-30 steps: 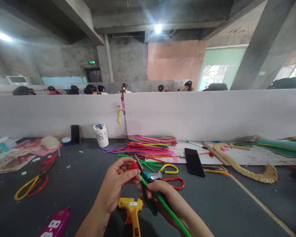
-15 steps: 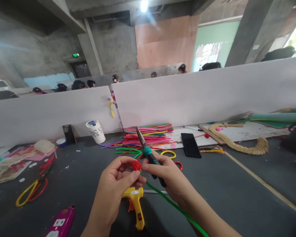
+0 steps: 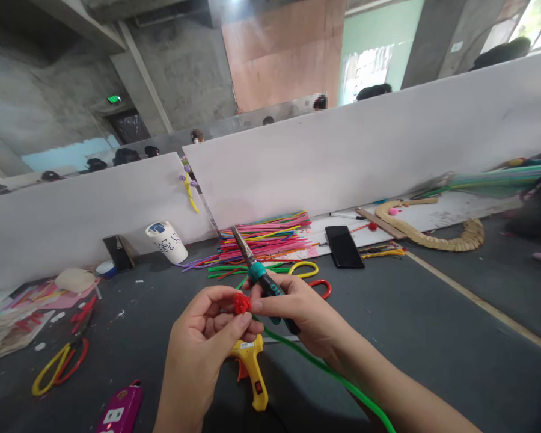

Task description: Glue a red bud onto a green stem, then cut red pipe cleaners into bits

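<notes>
Between thumb and fingers, my left hand (image 3: 202, 331) pinches a small red fuzzy flower-like ball (image 3: 242, 304). My right hand (image 3: 300, 300) is wrapped round long-nose pliers (image 3: 259, 273) with black and teal handles, their jaws pointing up and away. Its thumb and fingertip touch the right side of the red ball. A green pipe cleaner (image 3: 324, 367) runs from beside the ball, below my right hand and across the forearm. Whether it joins the ball is hidden by my fingers. Below my hands lies a yellow glue gun (image 3: 255, 379), its front partly covered by my left hand.
A bundle of coloured pipe cleaners (image 3: 270, 237) lies ahead by the white partition (image 3: 365, 144). Scissors (image 3: 63, 361), a purple device (image 3: 121, 409) and a paper cup (image 3: 166, 242) are to the left. A phone (image 3: 344, 246) and a curved tan strip (image 3: 460, 240) lie right.
The view has tilted and shifted slightly. Both hands keep their grips, and the red ball has turned a little between my fingers.
</notes>
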A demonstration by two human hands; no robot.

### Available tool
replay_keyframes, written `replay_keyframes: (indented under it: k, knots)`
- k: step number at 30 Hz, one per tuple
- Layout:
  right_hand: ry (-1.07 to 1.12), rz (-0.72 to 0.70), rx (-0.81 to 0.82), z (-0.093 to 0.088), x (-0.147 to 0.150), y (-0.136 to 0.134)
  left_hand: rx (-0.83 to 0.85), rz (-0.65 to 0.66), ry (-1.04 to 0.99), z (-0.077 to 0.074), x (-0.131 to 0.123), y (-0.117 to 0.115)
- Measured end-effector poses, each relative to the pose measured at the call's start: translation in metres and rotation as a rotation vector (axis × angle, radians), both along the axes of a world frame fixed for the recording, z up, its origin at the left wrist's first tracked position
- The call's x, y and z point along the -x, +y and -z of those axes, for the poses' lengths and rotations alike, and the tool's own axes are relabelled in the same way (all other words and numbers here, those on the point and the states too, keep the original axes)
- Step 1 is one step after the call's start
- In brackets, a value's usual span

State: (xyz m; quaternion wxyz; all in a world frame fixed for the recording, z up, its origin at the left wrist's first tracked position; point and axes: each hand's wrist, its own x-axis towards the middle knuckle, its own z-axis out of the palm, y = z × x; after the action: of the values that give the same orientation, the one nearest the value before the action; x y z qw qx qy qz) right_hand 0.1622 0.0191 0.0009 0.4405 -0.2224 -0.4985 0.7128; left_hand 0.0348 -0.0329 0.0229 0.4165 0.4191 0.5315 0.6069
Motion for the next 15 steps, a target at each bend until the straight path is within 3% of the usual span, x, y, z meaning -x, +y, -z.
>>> replay_keyframes:
  k: [11,15]
  knots:
    - [-0.063,0.010,-0.051,-0.0018,-0.0006,0.0010,-0.014,-0.014,0.037,0.0015,-0.0008,-0.0001]
    - [-0.137,0.151,-0.191,-0.0046,-0.0032,-0.0001,-0.014,-0.016,0.046,0.0021,0.0072,0.0026]
